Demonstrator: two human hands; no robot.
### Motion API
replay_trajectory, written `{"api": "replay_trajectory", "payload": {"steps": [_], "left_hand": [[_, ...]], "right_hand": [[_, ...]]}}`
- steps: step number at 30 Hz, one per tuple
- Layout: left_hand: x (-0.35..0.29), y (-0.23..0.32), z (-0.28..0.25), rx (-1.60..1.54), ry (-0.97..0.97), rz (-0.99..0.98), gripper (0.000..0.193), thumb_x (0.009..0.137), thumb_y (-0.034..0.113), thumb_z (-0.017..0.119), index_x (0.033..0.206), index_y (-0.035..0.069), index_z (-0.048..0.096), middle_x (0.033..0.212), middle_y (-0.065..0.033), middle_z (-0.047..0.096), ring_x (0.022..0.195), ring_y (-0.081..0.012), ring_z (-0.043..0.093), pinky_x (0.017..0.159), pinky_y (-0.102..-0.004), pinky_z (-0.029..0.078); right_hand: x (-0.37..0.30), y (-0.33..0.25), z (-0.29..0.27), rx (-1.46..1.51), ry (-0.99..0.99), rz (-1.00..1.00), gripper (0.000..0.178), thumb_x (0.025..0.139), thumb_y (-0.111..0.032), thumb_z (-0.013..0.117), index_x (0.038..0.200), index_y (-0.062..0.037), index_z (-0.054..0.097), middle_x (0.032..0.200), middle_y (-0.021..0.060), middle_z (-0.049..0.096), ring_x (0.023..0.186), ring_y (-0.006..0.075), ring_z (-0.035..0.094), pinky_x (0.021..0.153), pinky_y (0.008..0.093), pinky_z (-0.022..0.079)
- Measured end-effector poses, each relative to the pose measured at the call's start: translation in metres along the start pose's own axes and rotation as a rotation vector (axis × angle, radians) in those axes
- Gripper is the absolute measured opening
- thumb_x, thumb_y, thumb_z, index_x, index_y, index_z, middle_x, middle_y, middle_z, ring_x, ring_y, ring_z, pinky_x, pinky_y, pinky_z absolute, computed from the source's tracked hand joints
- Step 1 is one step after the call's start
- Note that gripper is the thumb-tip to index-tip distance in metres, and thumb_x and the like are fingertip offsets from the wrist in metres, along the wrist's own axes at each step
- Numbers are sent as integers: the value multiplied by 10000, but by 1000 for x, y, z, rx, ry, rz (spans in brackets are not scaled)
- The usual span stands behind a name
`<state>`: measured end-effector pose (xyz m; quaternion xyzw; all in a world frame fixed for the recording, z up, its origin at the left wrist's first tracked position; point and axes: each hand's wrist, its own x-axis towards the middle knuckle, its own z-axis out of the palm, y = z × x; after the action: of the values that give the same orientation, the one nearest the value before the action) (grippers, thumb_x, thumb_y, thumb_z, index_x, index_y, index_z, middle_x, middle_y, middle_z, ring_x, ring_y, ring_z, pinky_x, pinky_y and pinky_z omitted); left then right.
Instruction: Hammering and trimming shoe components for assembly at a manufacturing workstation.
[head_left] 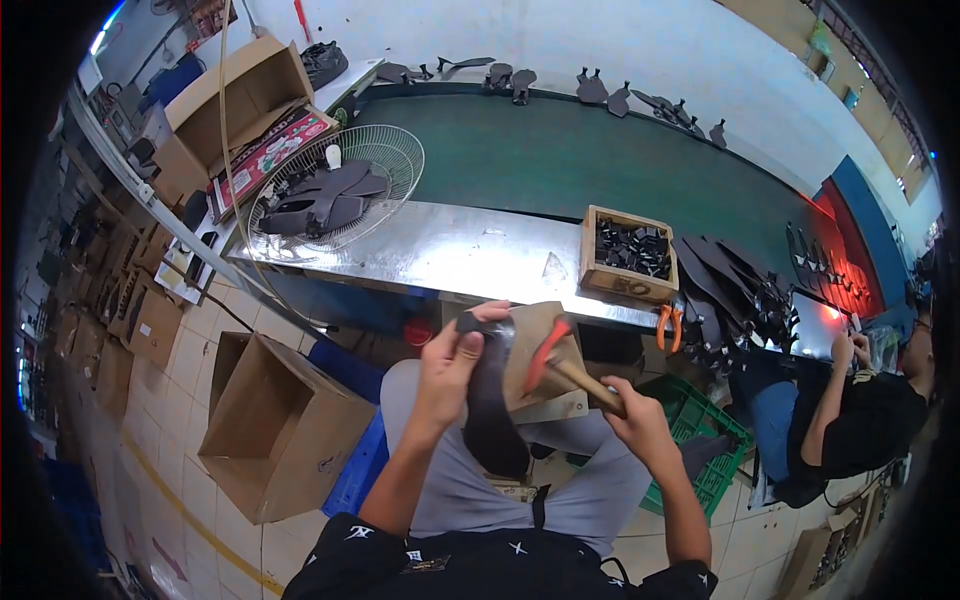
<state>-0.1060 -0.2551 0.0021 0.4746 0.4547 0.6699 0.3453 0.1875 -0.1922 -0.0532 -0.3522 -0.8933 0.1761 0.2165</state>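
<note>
A dark shoe sole [492, 415] hangs upright in my left hand [447, 375], whose fingers and thumb are closed around its upper end. My right hand [642, 428] grips the wooden handle of a hammer [590, 384]. The hammer's red head [545, 355] is to the right of the sole, apart from it, over a tan block or board [522, 385] in front of my lap. Beyond my hands, a wooden box [625, 283] full of small black pieces stands on the metal bench edge [450, 245]. Orange-handled pliers [670, 326] hang beside that box.
A wire fan guard [408, 185] holds dark soles [325, 200] at the left. Behind runs a green conveyor belt [520, 150] with soles along its far edge. More soles [735, 285] lie right. A cardboard box [285, 430], green crate [715, 450] and another person [855, 410] are nearby.
</note>
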Motion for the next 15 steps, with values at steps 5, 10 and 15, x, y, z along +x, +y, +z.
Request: {"api": "replay_trajectory", "payload": {"steps": [5,10,15], "left_hand": [[1,-76,13,997,18,168,285,954,271,589,1198,144,664,1320,-7,627,1305,-267,516,1141,-596,139],[-5,-86,7,1210,-110,135,365,925,363,613,1257,217,653,1342,44,610,1356,-270,460,1136,-665,53],[-4,-79,1,1155,-238,107,503,873,483,643,1297,213,632,1443,44,523,1436,-286,337,1118,-698,-40]], "right_hand": [[-21,-61,-30,785,84,555,352,943,-124,631,1242,35,535,866,129,705,583,164,648,464,240,456],[-21,-102,-52,635,346,131,383,994,-164,553,1292,69,491,800,109,639,482,76,514,422,203,394],[-19,-109,-34,795,436,67,368,991,-273,554,1153,57,547,684,70,558,494,100,507,420,243,370]]}}
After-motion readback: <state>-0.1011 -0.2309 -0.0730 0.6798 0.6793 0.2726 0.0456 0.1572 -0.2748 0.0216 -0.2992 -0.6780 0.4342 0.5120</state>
